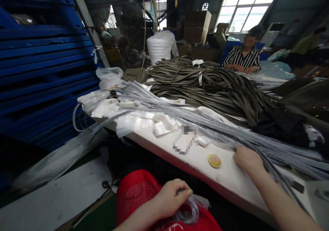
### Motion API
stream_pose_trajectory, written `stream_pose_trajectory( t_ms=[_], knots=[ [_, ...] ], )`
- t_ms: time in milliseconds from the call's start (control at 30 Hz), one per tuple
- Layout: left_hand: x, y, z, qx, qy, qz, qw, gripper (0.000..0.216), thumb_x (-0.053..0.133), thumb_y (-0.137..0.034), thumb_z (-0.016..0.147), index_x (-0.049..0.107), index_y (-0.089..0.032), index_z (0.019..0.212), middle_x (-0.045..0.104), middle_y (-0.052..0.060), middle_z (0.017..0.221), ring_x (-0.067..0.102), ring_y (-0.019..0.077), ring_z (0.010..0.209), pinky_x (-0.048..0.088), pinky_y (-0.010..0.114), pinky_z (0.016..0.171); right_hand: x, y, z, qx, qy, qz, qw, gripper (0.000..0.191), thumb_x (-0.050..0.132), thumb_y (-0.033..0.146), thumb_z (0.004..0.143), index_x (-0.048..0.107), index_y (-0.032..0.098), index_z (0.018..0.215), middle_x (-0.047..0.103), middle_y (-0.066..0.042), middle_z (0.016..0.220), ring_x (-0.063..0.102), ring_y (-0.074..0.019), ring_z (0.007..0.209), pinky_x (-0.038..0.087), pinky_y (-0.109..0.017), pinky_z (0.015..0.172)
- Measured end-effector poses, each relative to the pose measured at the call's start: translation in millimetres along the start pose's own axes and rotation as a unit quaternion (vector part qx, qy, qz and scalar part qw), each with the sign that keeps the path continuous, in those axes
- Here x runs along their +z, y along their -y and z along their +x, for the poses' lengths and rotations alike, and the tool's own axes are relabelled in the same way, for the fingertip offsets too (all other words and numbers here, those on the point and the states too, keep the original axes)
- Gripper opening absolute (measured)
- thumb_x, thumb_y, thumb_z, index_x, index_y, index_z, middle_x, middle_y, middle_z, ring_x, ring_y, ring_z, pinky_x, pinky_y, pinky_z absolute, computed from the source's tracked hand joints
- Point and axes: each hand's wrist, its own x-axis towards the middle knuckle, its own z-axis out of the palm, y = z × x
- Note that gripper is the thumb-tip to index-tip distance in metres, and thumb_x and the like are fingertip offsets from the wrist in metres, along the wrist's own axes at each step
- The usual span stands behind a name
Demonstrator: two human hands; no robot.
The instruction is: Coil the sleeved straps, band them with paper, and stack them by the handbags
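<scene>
My left hand is over my lap, its fingers curled around crumpled clear plastic that spills out below the thumb. On the white table, my right hand is closed in a fist against the near edge of long grey strips that look sleeved in clear plastic. What its fingers hold is hidden. A round yellow object with a pinkish top lies just left of that hand. Farther left are a blurred-out phone-like object and a loop of white ribbon.
Dark olive straps are heaped across the table. Blue pallets are stacked at left. A plastic bundle hangs off the table's left end. Across the table sits a person in a striped top, hands near the strips.
</scene>
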Motion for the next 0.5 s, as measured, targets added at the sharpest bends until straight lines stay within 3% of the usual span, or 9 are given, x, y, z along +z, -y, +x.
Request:
stream_pose_trajectory(
  t_ms=[200,367,500],
  knots=[
    [0,5,0,0.007,0.000,-0.011,1.000,0.031,0.051,-0.039,0.090,0.072,-0.018,0.095,0.069,0.004,0.093,0.061,0.0179,0.090,0.044,0.026,0.082,-2,-16,-53,-0.055,0.021,-0.034,0.998,0.023,0.048,0.020,0.083,0.071,0.016,0.080,0.072,-0.018,0.090,0.069,-0.0314,0.081,0.046,-0.038,0.068],
    [1,6,5,0.010,0.016,-0.009,1.000,0.032,0.050,-0.040,0.091,0.072,-0.017,0.095,0.070,0.005,0.094,0.061,0.0187,0.090,0.045,0.026,0.082,38,-43,-114,-0.124,0.037,-0.026,0.991,0.025,0.044,0.013,0.085,0.068,0.022,0.080,0.068,-0.011,0.084,0.068,-0.0271,0.079,0.045,-0.037,0.067],
    [2,3,8,0.011,0.032,-0.012,0.999,0.032,0.049,-0.040,0.091,0.071,-0.017,0.096,0.070,0.005,0.095,0.062,0.0186,0.090,0.045,0.026,0.083,63,-53,-134,-0.132,0.002,-0.004,0.991,0.021,0.046,0.015,0.085,0.066,0.021,0.081,0.067,-0.012,0.087,0.067,-0.0275,0.084,0.045,-0.039,0.076]
  ],
)
